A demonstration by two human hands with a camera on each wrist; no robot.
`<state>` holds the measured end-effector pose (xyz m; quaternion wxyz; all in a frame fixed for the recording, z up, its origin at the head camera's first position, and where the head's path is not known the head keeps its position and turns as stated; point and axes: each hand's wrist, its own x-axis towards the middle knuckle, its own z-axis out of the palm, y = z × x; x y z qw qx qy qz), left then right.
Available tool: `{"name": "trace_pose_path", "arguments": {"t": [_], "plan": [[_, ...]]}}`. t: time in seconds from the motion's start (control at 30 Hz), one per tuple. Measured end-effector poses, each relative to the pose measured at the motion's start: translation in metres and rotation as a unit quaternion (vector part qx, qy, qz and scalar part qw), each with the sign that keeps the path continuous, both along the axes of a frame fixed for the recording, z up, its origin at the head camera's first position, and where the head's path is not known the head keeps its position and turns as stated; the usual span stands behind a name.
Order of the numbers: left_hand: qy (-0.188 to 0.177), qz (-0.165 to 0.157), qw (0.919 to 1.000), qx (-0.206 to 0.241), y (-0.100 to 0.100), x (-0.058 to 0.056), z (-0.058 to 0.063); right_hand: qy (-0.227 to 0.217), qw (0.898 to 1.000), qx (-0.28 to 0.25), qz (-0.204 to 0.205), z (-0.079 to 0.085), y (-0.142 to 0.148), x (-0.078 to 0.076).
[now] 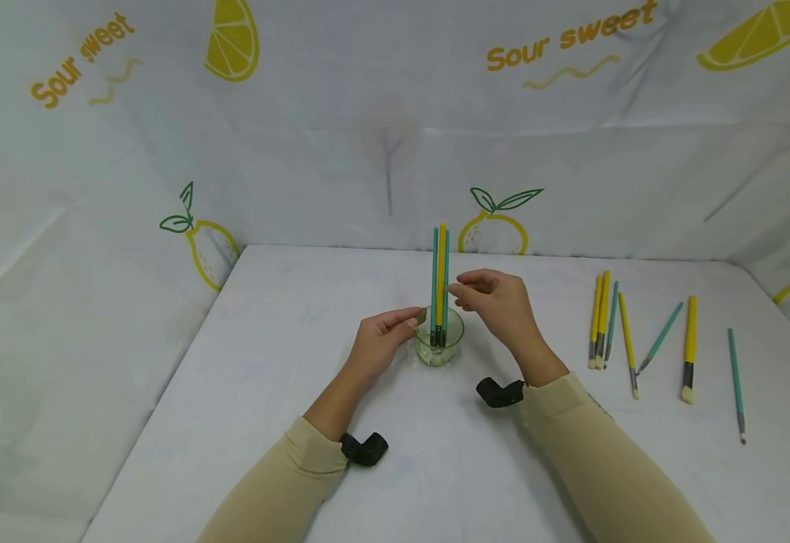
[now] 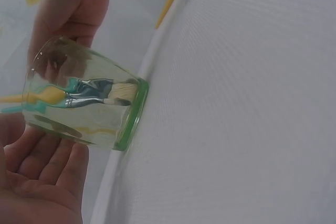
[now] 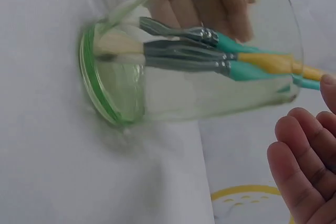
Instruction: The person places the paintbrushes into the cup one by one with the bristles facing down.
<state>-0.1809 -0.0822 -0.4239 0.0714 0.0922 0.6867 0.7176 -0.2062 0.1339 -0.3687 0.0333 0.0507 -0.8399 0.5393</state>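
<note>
A clear, green-tinged glass [image 1: 438,359] stands upright on the white table [image 1: 245,377], straight out in front of the person. Three brushes lean together in it, bristles down and handles rising well above the rim: a yellow brush [image 1: 441,279] in the middle, with a left teal brush [image 1: 434,271] and a right teal brush [image 1: 447,256] on either side.

The left hand [image 1: 379,342] holds the glass at the left of its rim, thumb on the near side and fingers round the far side. The right hand [image 1: 502,303] is raised on the other side, thumb and forefinger drawn close at the handle of the right teal brush; I can't tell whether they pinch it or merely rest against it.

Over on the right of the table, seven more brushes lie loose, bristles mostly toward the person. Two yellow ones [image 1: 600,320] lie side by side with a teal one [image 1: 612,320] right next to them, then a slim yellow one [image 1: 627,332], a slanting teal one [image 1: 662,335], a thick yellow one [image 1: 690,332] and, farthest right, another teal one [image 1: 736,369].

Beige sleeves [image 1: 591,445] cover the forearms. Behind the table hangs a pale sheet [image 1: 327,151] printed with lemons and "Sour sweet".
</note>
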Motion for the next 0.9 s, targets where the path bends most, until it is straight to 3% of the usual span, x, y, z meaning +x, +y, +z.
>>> {"name": "trace_pose_path", "arguments": {"t": [0.2, 0.5, 0.67, 0.9], "plan": [[0.006, -0.001, 1.0, 0.001, -0.001, -0.001, -0.001, 0.021, 0.998, 0.021, -0.054, 0.008, 0.033, 0.009], [0.002, -0.003, 1.0, 0.005, 0.001, 0.0, -0.001, 0.039, 0.987, -0.037, -0.155, 0.016, 0.105, 0.021], [0.005, -0.005, 1.0, 0.004, 0.001, 0.0, -0.001, 0.006, 0.979, -0.044, -0.197, 0.017, 0.142, 0.029], [0.006, 0.009, 0.9999, 0.001, 0.001, 0.0, -0.001, -0.072, 0.966, 0.041, -0.245, 0.011, 0.18, 0.031]]}}
